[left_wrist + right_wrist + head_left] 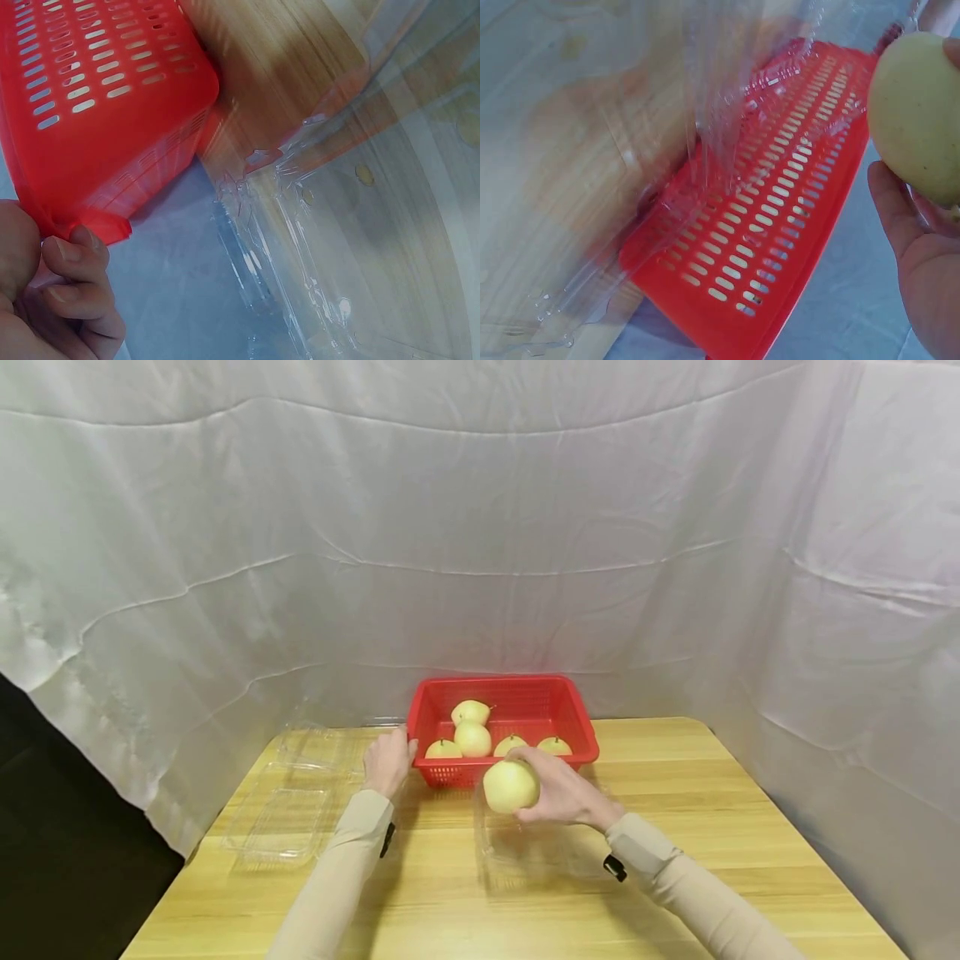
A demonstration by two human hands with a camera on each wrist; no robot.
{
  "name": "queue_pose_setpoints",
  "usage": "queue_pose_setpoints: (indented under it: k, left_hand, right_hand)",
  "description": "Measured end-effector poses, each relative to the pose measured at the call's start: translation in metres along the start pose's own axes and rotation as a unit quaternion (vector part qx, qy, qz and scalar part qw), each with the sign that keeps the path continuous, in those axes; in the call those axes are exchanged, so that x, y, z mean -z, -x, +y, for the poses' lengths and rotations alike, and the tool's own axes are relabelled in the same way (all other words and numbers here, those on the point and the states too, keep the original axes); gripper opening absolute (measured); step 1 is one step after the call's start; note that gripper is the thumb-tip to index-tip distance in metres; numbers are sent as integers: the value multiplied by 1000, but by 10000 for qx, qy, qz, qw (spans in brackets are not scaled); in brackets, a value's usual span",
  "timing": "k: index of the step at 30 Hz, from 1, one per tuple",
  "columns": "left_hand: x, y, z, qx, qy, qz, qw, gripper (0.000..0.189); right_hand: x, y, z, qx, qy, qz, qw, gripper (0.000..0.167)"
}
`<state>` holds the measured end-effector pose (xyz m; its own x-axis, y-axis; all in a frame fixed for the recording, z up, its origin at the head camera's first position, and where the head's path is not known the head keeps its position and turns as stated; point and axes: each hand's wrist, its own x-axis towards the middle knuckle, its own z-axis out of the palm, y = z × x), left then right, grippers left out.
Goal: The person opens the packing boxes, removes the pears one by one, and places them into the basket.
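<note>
A red slotted basket [510, 687] stands at the back of the table, with several yellow-green pears [472, 739] inside. At its front left corner my left hand [387, 762] pinches the rim between thumb and curled fingers, as the left wrist view also shows. My right hand [562, 789] grips one pear [510, 787] just in front of the basket, raised over an open clear plastic box [517, 864]. In the right wrist view, that pear [915, 112] sits against the fingers, partly cut off by the frame edge.
More clear plastic boxes [285, 822] with open lids lie on the left side of the wooden table [675, 877]. Grey-white cloth [525, 527] hangs behind and along both sides. A dark area [67, 802] lies beyond the table at left.
</note>
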<state>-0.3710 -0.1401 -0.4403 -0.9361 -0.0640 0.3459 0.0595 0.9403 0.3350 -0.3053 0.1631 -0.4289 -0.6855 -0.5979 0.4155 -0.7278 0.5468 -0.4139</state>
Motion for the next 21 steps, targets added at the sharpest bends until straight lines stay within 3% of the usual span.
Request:
queue_pose_setpoints:
  k: [6,12,21]
  left_hand:
    - [0,0,0,10,-5,-40,10000,18]
    - [1,-1,0,-23,-54,-58,10000,19]
    - [0,0,0,0,-32,-59,10000,18]
  right_hand:
    - [6,-6,7,65,100,498,9987,74]
    - [10,-12,15,-111,-193,951,9952,71]
    - [16,-24,36,-1166,-411,1596,9794,69]
